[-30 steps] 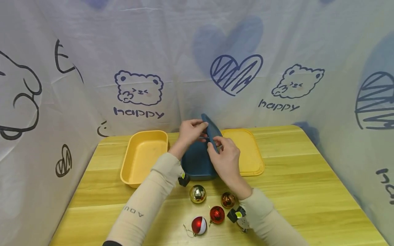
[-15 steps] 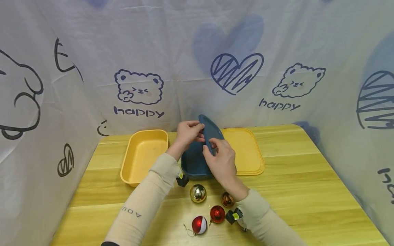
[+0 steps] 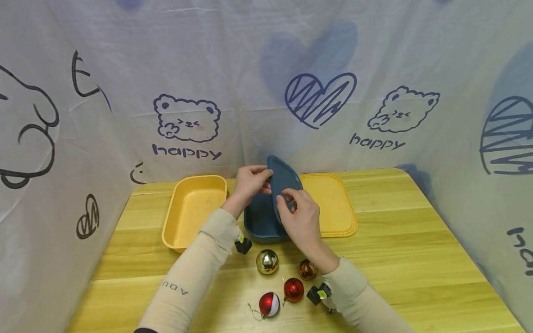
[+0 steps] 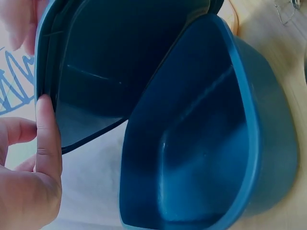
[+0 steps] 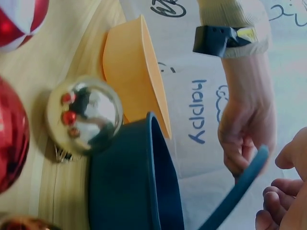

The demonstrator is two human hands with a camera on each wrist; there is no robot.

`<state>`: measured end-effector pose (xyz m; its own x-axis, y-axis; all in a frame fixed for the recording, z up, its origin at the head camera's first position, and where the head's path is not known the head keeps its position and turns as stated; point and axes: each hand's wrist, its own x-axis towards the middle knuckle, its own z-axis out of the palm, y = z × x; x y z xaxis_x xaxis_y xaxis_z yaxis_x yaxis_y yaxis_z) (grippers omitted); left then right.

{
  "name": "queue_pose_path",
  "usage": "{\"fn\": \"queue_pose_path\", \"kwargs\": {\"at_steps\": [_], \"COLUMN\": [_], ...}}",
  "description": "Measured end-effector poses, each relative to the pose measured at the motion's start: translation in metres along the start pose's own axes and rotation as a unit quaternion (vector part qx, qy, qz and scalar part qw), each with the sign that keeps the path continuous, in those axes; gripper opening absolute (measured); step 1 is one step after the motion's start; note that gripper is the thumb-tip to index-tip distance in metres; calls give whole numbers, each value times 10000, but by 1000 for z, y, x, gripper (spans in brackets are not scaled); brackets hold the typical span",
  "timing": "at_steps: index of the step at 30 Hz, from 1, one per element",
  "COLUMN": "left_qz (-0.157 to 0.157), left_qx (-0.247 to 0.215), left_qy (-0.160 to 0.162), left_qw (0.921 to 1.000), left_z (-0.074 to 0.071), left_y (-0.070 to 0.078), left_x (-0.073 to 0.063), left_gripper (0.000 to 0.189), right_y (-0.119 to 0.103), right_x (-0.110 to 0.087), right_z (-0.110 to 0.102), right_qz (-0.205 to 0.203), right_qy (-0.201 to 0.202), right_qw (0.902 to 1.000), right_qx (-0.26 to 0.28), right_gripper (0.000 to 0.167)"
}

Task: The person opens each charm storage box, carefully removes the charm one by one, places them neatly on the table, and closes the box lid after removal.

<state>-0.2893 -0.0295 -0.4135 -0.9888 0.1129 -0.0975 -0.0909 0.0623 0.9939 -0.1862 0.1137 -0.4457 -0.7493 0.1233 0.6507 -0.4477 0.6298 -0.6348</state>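
A blue lid (image 3: 285, 178) stands tilted above the blue box (image 3: 264, 217), its lower edge across the box's right part. My left hand (image 3: 250, 181) pinches the lid's left edge between thumb and fingers; the left wrist view shows the index finger along the rim (image 4: 47, 129). My right hand (image 3: 301, 212) is in front of the lid with loosely bent fingers. In the right wrist view, a gap separates its fingers (image 5: 276, 201) from the lid's edge (image 5: 235, 194). The box's inside (image 4: 201, 143) shows nothing in it.
A yellow box (image 3: 195, 210) stands left, a yellow lid (image 3: 333, 203) lies right. Nearer are Christmas balls: gold (image 3: 267, 262), copper (image 3: 308, 269), red (image 3: 293, 290) and red-white (image 3: 269, 305). A pale ball (image 3: 329, 304) is partly hidden by the right sleeve.
The lid has shifted slightly left and turned, showing more of its face. My left hand moved left with it. My right hand has let go of the lid's edge.
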Motion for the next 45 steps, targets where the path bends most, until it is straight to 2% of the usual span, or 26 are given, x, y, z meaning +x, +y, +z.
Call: {"fn": "queue_pose_path", "kwargs": {"at_steps": [7,13,18,23,29,35,45], "left_qz": [-29,-54,-102,-125,-177,-200,-174], "left_qx": [59,82,70,84,146,207,270], "left_qy": [124,167,182,207,223,217,275], "left_qw": [9999,9998,9998,9997,9995,9993,9991], "left_z": [-4,-8,-11,-13,-15,-16,-18], "left_y": [-6,-10,-14,-16,-19,-20,-23], "left_x": [1,2,3,2,1,0,2], "left_gripper": [40,37,38,38,37,36,35], "right_y": [19,45,67,80,88,91,87], "right_x": [0,-3,-5,-3,0,1,9], "right_z": [-11,-20,-27,-34,-39,-42,-51], "right_qz": [236,518,846,1106,1305,1546,1451], "right_qy": [-144,-567,-978,-1190,-1313,-1708,-2174], "right_qw": [9994,9964,9901,9847,9806,9704,9613], "right_qx": [-220,-363,-549,-628,-640,-721,-875], "right_gripper": [18,22,26,29,28,32,34]}}
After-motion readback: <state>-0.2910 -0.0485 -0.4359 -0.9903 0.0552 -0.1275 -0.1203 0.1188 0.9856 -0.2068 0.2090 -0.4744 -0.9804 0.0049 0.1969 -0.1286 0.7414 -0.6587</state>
